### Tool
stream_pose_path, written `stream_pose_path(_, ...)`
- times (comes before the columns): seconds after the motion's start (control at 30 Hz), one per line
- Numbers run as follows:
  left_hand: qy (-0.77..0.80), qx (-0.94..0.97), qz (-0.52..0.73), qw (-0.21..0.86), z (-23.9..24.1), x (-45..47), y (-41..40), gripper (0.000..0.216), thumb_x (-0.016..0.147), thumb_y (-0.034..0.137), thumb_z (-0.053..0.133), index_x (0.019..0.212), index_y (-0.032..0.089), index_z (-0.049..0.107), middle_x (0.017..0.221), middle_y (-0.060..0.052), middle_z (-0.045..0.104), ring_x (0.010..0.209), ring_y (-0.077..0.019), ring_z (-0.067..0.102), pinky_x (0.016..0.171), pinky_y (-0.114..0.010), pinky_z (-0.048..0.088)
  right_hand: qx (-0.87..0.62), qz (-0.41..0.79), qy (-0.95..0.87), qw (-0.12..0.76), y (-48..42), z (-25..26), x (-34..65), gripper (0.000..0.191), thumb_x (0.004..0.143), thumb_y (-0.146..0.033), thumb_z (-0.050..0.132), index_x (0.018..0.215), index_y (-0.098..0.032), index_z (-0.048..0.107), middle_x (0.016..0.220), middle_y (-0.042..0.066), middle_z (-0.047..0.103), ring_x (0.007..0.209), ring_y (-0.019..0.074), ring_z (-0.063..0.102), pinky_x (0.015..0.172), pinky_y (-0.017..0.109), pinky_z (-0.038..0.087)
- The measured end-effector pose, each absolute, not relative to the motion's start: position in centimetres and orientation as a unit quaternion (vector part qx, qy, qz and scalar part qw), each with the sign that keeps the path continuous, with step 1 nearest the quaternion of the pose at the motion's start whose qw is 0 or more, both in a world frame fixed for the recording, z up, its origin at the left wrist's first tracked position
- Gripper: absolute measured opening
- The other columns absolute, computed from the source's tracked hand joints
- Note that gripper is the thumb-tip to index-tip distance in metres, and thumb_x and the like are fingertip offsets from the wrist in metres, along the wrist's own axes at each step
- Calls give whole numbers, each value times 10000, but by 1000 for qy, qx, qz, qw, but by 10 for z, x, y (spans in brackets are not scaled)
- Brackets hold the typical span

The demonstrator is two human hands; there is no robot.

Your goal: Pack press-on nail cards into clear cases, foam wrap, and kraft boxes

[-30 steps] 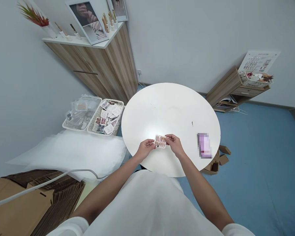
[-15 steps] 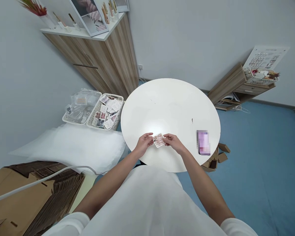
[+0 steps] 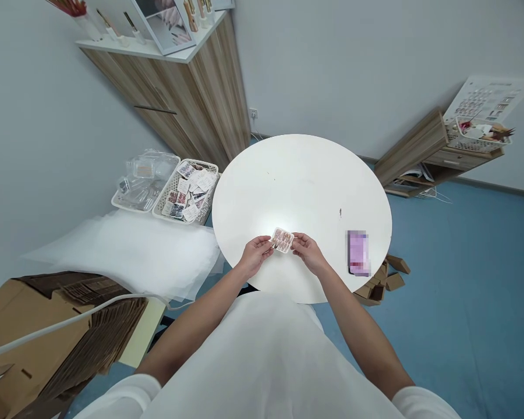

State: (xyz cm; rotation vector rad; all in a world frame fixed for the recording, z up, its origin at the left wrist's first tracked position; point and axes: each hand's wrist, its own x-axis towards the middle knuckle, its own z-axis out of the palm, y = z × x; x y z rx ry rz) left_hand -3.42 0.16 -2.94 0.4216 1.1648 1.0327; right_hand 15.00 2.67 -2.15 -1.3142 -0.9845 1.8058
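Between my hands is a small white-edged pack of press-on nails, pinkish with several rows of nails, held above the near part of the round white table. My left hand pinches its left edge between thumb and fingers. On the opposite side, my right hand has its fingertips closed at the pack's right edge. Toward the table's right side lies a purple phone-like rectangle, blurred by pixels.
Left of the table stand a white basket of nail packs and cards and a tray of clear plastic packaging. White foam sheets and folded cardboard lie nearer. Cardboard boxes sit below the table's right edge.
The nail pack has turned a little and moved slightly up between my hands. My right fingers have shifted from over its face to its edge. The whole view has shifted slightly.
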Motion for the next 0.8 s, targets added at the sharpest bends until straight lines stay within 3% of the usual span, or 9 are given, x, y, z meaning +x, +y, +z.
stream_pose_path(0.17, 568, 264, 459, 630, -34, -32, -3, 400, 638, 321, 678, 990, 167, 568, 820, -14, 550, 711, -91, 564, 747, -295, 469, -516, 678, -423, 309, 28, -27, 140, 383, 637, -387, 628, 958, -195, 547, 679, -16, 551, 642, 126, 559, 626, 284, 442)
stream_pose_path(0.33, 600, 423, 417, 536, -41, -57, -2, 656, 593, 274, 705, 1201, 223, 463, 889, -7, 509, 652, -70, 537, 663, -249, 464, -495, 678, -457, 294, 38, -35, 119, 509, 657, -350, 605, 1119, -226, 433, 684, -40, 547, 612, 119, 557, 648, 307, 454)
stream_pose_path(0.5, 623, 501, 383, 462, -56, -93, 7, 589, 636, 242, 659, 1198, 225, 482, 892, -12, 504, 651, -81, 515, 684, -265, 464, -496, 621, -537, 283, 50, -47, 87, 475, 697, -327, 564, 1142, -224, 435, 812, -3, 543, 655, 115, 554, 657, 304, 461)
stream_pose_path(0.63, 652, 504, 374, 426, -69, -129, 24, 582, 637, 211, 649, 1194, 222, 482, 864, -9, 512, 674, -100, 504, 695, -275, 456, -481, 575, -612, 251, 67, -58, 52, 616, 646, -255, 624, 1217, -252, 392, 1013, 44, 503, 753, 128, 533, 677, 309, 475)
stream_pose_path(0.8, 680, 539, 316, 382, -85, -178, 55, 536, 632, 175, 640, 1153, 193, 513, 833, -16, 503, 689, -123, 488, 727, -291, 433, -517, 503, -663, 202, 92, -78, -5, 684, 642, -148, 606, 1271, -227, 347, 1014, 64, 471, 729, 136, 509, 718, 333, 477)
